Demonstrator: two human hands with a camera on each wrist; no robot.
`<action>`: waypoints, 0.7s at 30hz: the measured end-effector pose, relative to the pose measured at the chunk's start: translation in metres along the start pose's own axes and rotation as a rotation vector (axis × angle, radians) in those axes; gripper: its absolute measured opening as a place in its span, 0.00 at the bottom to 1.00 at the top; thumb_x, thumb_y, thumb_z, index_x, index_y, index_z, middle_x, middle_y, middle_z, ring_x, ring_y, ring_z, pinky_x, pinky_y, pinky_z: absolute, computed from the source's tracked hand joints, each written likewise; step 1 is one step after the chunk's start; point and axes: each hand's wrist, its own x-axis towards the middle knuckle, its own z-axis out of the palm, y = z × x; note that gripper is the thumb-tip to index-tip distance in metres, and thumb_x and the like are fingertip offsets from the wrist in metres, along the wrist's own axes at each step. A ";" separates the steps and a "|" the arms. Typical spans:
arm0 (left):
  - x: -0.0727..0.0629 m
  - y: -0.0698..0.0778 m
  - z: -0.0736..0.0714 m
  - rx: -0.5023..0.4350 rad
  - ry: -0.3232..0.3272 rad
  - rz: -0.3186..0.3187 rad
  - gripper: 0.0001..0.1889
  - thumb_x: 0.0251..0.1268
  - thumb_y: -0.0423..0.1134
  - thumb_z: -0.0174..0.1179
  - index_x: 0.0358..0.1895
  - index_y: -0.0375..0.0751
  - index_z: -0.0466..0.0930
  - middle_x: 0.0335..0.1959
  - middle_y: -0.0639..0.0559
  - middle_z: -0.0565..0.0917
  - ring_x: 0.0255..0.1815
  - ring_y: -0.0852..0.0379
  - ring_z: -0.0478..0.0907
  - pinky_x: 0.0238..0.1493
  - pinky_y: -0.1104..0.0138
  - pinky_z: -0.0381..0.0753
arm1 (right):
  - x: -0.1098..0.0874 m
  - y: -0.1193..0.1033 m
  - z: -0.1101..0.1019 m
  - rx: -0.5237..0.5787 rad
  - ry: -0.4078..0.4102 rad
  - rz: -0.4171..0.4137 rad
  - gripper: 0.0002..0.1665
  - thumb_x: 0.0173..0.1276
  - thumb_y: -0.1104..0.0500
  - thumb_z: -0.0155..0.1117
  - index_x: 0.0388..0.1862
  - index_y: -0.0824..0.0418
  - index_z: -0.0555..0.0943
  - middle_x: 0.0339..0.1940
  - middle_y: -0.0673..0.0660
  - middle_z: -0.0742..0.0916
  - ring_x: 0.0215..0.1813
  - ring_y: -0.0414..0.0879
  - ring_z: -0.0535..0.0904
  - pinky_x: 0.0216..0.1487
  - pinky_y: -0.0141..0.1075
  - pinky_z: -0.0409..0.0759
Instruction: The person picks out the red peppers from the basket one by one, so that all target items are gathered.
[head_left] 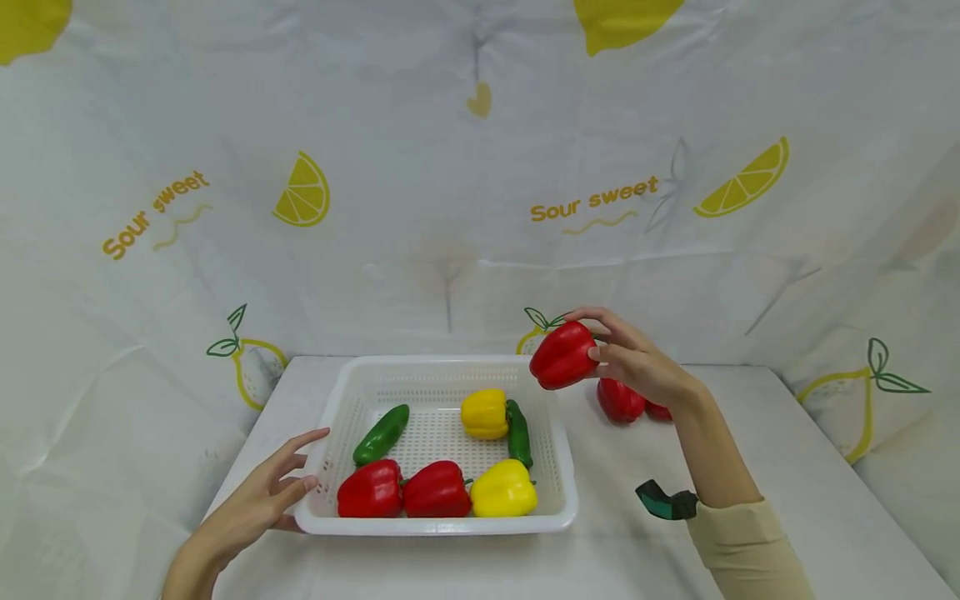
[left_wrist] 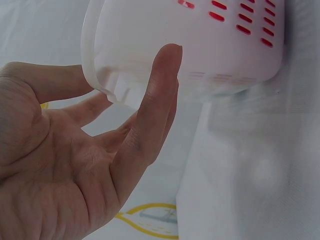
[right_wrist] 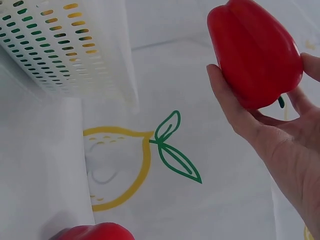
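Note:
In the head view, my right hand (head_left: 630, 354) holds a red bell pepper (head_left: 562, 356) raised near the back right corner of a white plastic basket (head_left: 442, 527). Fingers and thumb grip the pepper around its stem end, and a bit of green stem shows in the right wrist view. My left hand (head_left: 258, 492) holds the basket's left rim, one finger lying along the outer wall in the left wrist view. Inside the basket are two red bell peppers (head_left: 437, 490), two yellow bell peppers (head_left: 504, 489) and two long green peppers (head_left: 382, 435).
On the white table (head_left: 630, 467), right of the basket, lie a red bell pepper (head_left: 619, 401) and another red one (head_left: 658, 412), partly hidden behind the right forearm. A white lemon-print sheet (head_left: 420, 275) hangs behind and at both sides.

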 end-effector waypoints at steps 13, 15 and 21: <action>0.000 0.000 -0.002 -0.043 -0.036 0.035 0.40 0.80 0.46 0.62 0.88 0.55 0.53 0.78 0.24 0.66 0.63 0.42 0.84 0.42 0.52 0.96 | -0.001 0.006 0.000 0.065 -0.001 0.006 0.34 0.76 0.68 0.54 0.79 0.53 0.67 0.68 0.47 0.82 0.65 0.44 0.83 0.60 0.40 0.91; 0.000 0.000 -0.003 -0.056 -0.051 0.053 0.39 0.81 0.45 0.61 0.88 0.53 0.53 0.77 0.23 0.66 0.62 0.42 0.83 0.42 0.52 0.96 | -0.001 0.006 0.000 0.065 0.008 0.017 0.34 0.76 0.67 0.54 0.79 0.52 0.68 0.68 0.47 0.81 0.66 0.45 0.82 0.60 0.41 0.92; 0.000 -0.001 -0.003 -0.064 -0.068 0.074 0.39 0.82 0.44 0.60 0.88 0.51 0.52 0.77 0.22 0.65 0.63 0.41 0.83 0.42 0.52 0.96 | -0.002 0.007 0.000 0.082 -0.003 0.032 0.32 0.79 0.66 0.53 0.79 0.49 0.69 0.70 0.49 0.80 0.67 0.48 0.82 0.58 0.46 0.93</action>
